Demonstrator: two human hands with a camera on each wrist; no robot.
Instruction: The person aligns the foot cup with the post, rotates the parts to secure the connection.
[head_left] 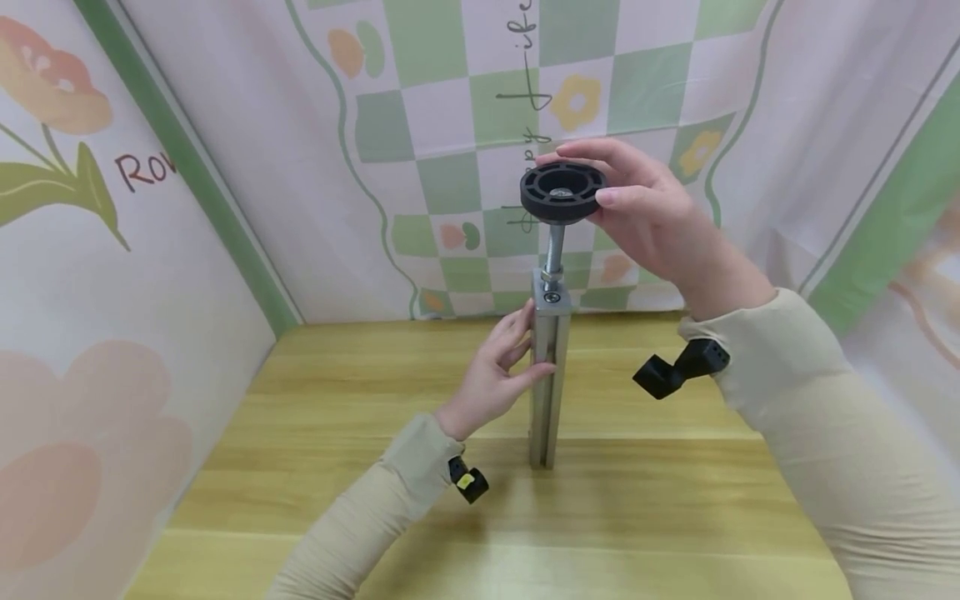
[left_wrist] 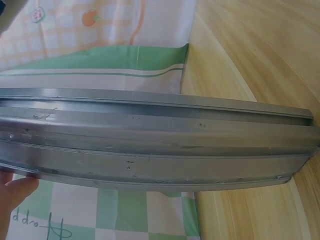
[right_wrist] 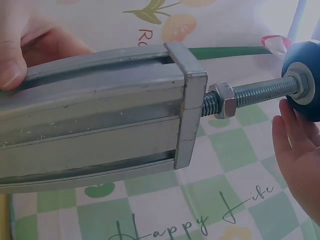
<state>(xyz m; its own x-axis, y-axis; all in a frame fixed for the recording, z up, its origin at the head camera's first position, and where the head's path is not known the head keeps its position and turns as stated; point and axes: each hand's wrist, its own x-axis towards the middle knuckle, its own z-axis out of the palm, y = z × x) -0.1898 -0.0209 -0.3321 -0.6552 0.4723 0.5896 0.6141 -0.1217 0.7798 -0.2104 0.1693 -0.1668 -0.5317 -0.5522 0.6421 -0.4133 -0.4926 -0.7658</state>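
An aluminium profile (head_left: 550, 392) stands upright on the wooden table, its slotted sides large in the left wrist view. My left hand (head_left: 495, 371) grips it near the top, thumb on one side and fingers on the other. From its end plate (right_wrist: 191, 107) rises a threaded rod (right_wrist: 265, 93) with a hex nut (right_wrist: 226, 100) close to the plate. A round black levelling foot (head_left: 540, 206) with a ribbed underside tops the rod, facing up. My right hand (head_left: 652, 212) holds the foot by its rim, thumb at the near edge and fingers behind.
The wooden table (head_left: 337, 467) spreads around the profile. Behind it hangs a green-and-white checked cloth (head_left: 442, 187), with a printed flower curtain (head_left: 97, 300) at the left. Black camera mounts (head_left: 678, 369) sit on both sleeves.
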